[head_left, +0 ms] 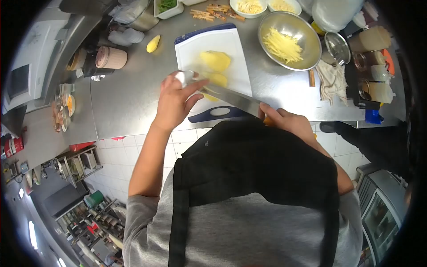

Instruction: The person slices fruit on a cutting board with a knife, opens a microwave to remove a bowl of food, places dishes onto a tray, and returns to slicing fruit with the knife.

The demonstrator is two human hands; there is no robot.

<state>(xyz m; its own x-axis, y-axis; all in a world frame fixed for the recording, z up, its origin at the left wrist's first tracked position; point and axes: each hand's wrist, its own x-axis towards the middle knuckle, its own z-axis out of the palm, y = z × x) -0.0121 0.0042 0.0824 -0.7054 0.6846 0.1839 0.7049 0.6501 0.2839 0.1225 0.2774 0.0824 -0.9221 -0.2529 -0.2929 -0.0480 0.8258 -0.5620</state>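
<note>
My right hand (pixel 289 122) is wrapped around the handle of a large kitchen knife (pixel 235 99), whose blade points left across the white cutting board (pixel 240 66) with dark blue ends. At the blade's far end is my left hand (pixel 173 100), its fingers curled around a crumpled white thing (pixel 181 79), blurred, perhaps cloth or paper. Its index finger and thumb reach toward the blade; whether they touch it I cannot tell. Pale yellow slices (pixel 216 60), possibly potato, lie on the board beyond the knife, and more (pixel 218 80) are partly hidden by the blade.
A steel bowl (pixel 313 55) holds yellow strips (pixel 282 45). One yellow peeled piece (pixel 153 43) lies left of the board. A cloth (pixel 331 82), a pink container (pixel 111 58) and sauce bottles (pixel 372 39) stand around. Someone's dark-clothed leg (pixel 378 138) is at right.
</note>
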